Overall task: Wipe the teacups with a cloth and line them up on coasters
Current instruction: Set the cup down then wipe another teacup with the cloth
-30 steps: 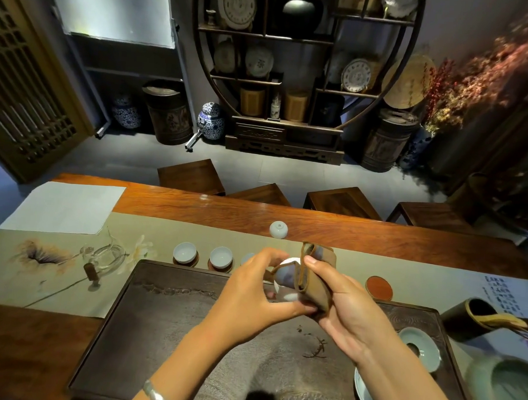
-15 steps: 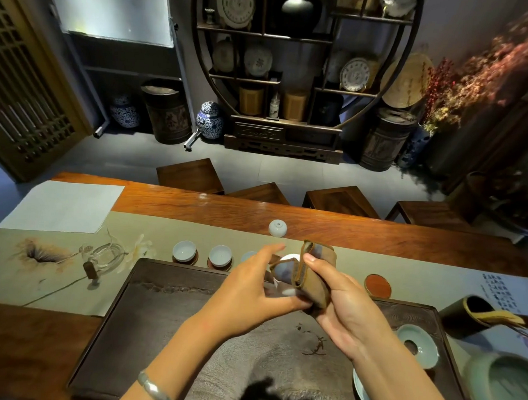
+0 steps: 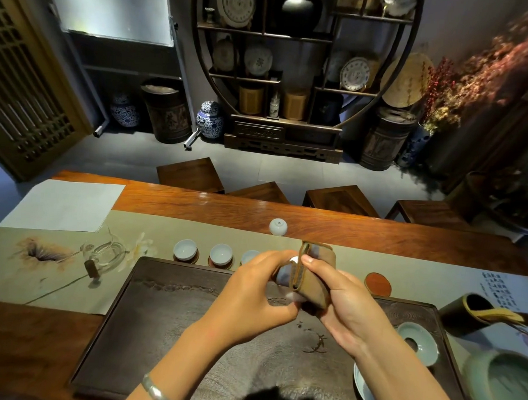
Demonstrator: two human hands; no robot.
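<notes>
Three small pale celadon teacups [image 3: 185, 248] already sat on round dark coasters in a row at the tray's 12 o'clock edge, the third half hidden behind the left hand [image 3: 252, 293]. That hand gripped a fourth pale teacup [image 3: 286, 275] above the dark stone tea tray [image 3: 148, 315] while the right hand [image 3: 339, 309] pinched the folded brown cloth [image 3: 313, 277] against it. One bare red-brown coaster [image 3: 377, 284] at 3 o'clock of the row awaited it, and an upturned white cup [image 3: 278, 226] at 12 o'clock looked still unwiped.

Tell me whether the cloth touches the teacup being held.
Touching. The head view shows the brown cloth folded over the teacup, pressed on by the right hand.
</notes>
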